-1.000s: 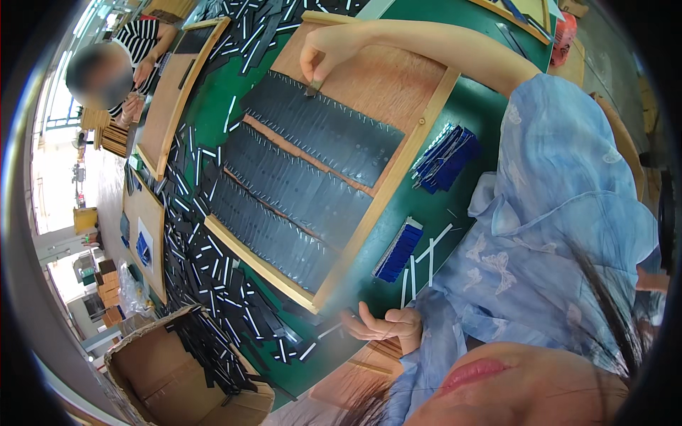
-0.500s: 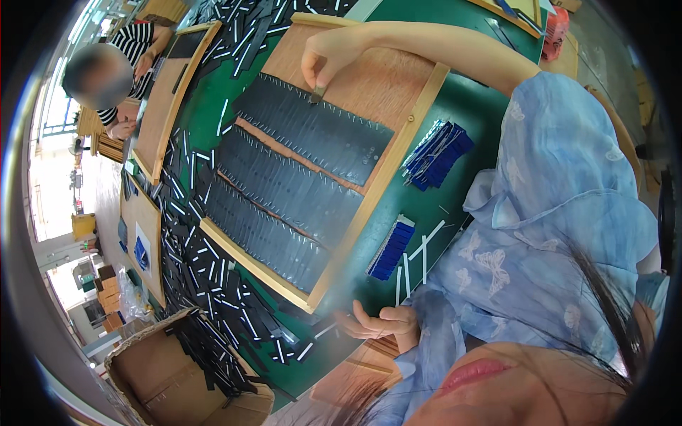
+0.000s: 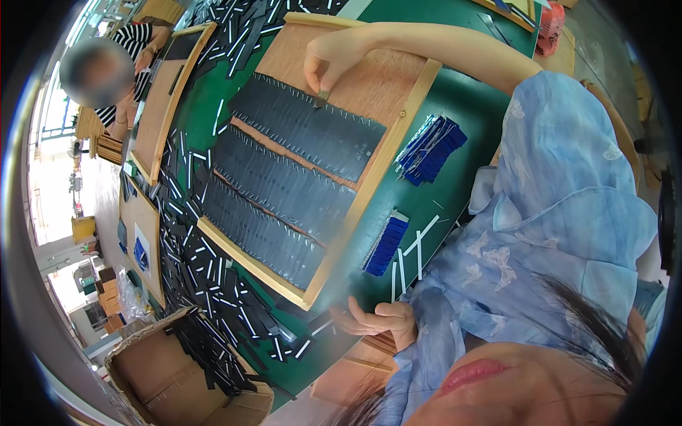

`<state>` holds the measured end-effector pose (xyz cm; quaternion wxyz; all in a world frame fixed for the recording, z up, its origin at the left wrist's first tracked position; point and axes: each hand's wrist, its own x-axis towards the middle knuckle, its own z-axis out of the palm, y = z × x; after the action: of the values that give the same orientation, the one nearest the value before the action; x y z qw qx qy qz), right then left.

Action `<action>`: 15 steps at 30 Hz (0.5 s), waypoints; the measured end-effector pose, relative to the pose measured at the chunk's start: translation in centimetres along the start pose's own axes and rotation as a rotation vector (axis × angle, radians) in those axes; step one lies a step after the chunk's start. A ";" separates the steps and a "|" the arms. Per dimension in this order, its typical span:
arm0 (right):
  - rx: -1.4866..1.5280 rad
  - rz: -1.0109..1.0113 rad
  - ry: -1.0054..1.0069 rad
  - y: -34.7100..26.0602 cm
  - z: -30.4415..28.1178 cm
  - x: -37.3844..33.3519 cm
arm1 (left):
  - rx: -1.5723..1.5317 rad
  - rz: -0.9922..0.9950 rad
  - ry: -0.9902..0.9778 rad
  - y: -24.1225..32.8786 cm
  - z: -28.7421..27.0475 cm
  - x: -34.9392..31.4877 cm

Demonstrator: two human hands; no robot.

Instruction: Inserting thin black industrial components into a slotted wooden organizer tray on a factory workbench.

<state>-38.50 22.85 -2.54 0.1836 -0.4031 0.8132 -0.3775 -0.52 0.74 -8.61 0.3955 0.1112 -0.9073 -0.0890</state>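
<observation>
A shallow wooden tray (image 3: 403,116) holds several rows of dark strips (image 3: 302,131) set side by side, with small pale pins or tips along the row edges. Over the far row, my right hand (image 3: 332,58) pinches a small flat olive-brown piece (image 3: 322,99) whose lower end meets the row's upper edge; its exact kind is unclear. My left hand (image 3: 387,321) is beside the tray's near corner, fingers loosely bent and apart, holding nothing visible. Its fingertips are partly blurred.
Blue bundles (image 3: 431,150) and a second blue stack (image 3: 386,245) lie on the green table, near white strips (image 3: 419,254). Loose black-and-white strips (image 3: 188,266) are heaped beyond the tray. A cardboard box (image 3: 160,380) stands at the lower left. A co-worker in a striped sleeve (image 3: 133,34) sits across.
My right hand has slid a little rightward along the far row's edge with the small piece. The whole view has shifted slightly. The co-worker's hand has moved up. My left hand stays nearly still.
</observation>
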 end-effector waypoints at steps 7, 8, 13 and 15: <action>0.028 -0.027 -0.005 0.3 0.0 -0.9 | -0.025 0.006 -0.008 -0.1 0.1 0.1; 0.029 -0.027 -0.006 0.3 0.2 -1.0 | -0.028 0.004 -0.012 -0.1 0.0 0.2; -0.013 -0.005 -0.016 -0.3 0.8 -1.5 | -0.040 -0.010 -0.011 0.1 0.0 0.3; -0.003 -0.005 -0.015 -0.3 0.8 -1.6 | -0.050 0.001 -0.019 0.0 -0.1 0.3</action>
<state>-36.85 23.64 -2.85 0.1883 -0.4083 0.8114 -0.3735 -0.64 0.71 -8.38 0.3898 0.0999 -0.9085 -0.1125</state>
